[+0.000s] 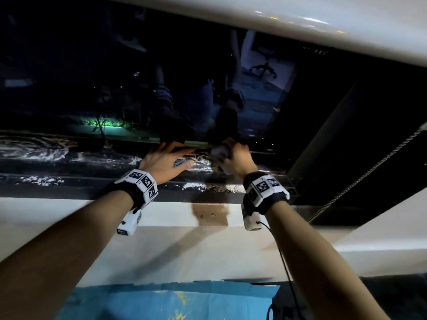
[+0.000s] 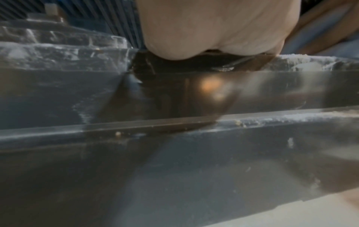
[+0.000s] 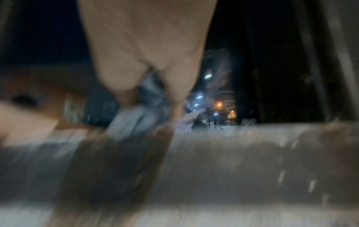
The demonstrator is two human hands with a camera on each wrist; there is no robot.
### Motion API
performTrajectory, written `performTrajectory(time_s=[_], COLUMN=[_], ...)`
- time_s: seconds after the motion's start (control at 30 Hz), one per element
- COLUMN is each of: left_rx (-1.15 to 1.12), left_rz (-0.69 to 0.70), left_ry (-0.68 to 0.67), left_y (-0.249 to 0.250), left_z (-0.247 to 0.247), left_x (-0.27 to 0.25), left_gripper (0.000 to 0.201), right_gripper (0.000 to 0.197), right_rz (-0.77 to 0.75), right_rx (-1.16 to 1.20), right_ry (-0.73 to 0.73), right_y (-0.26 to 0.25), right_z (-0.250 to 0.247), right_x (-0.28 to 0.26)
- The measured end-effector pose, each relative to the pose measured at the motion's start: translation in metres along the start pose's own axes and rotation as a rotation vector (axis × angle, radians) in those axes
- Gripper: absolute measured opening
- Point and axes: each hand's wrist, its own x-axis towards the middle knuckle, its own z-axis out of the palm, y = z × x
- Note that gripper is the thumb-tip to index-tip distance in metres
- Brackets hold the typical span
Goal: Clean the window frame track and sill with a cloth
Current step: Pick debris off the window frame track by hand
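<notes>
The dark window track (image 1: 92, 162) runs across the head view, streaked with white dust and brown grit. My right hand (image 1: 233, 155) grips a bunched pale cloth (image 1: 219, 151) and holds it down in the far channel of the track. In the blurred right wrist view the cloth (image 3: 139, 112) hangs grey from my curled fingers (image 3: 124, 86). My left hand (image 1: 165, 159) lies flat on the track just left of the cloth, fingers spread and straight. The left wrist view shows my palm (image 2: 213, 30) resting on the dusty rail (image 2: 252, 121). Below lies the white sill (image 1: 69, 211).
A brown dirty patch (image 1: 210, 214) stains the sill between my wrists. The dark glass (image 1: 115, 77) rises behind the track. A black frame post (image 1: 335, 139) and a cord (image 1: 369, 167) stand at the right. Blue sheeting (image 1: 173, 301) lies below the sill.
</notes>
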Motion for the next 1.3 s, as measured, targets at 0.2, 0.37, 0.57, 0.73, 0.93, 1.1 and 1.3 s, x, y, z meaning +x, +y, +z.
performTrajectory(time_s=[0.2,0.37,0.57,0.73,0.93,1.1,1.3], left_rx=[-0.211,0.042,0.123,0.163,0.152,0.159,0.150], left_rz=[-0.001,-0.089,-0.110,-0.091,-0.077,-0.089,-0.087], left_ry=[0.034,0.103,0.056,0.052,0.068,0.060,0.054], left_y=[-0.013,-0.038,-0.053,-0.055,-0.052,-0.054,-0.055], left_z=[-0.005,-0.005,-0.011,-0.011,-0.009,-0.007,-0.005], left_x=[-0.006,-0.021,-0.032,-0.035,-0.037,-0.035,-0.034], left_gripper=[0.060,0.069,0.070,0.074,0.069,0.066,0.062], right_gripper=[0.021,0.043,0.029,0.025,0.065,0.031,0.025], right_rz=[0.089,0.296,-0.036,-0.198,0.138,0.009,-0.093], right_rx=[-0.023,-0.285,-0.156,-0.002,-0.219,-0.177,0.101], right_ry=[0.143,0.071,-0.020,0.164,0.039,-0.002,-0.040], right_y=[0.049,0.027,-0.002,0.011,0.025,-0.024,-0.024], right_z=[-0.014,0.022,0.049,0.015,0.040,0.059,0.029], right_x=[0.003,-0.005,0.011,0.018,0.024,0.021,0.018])
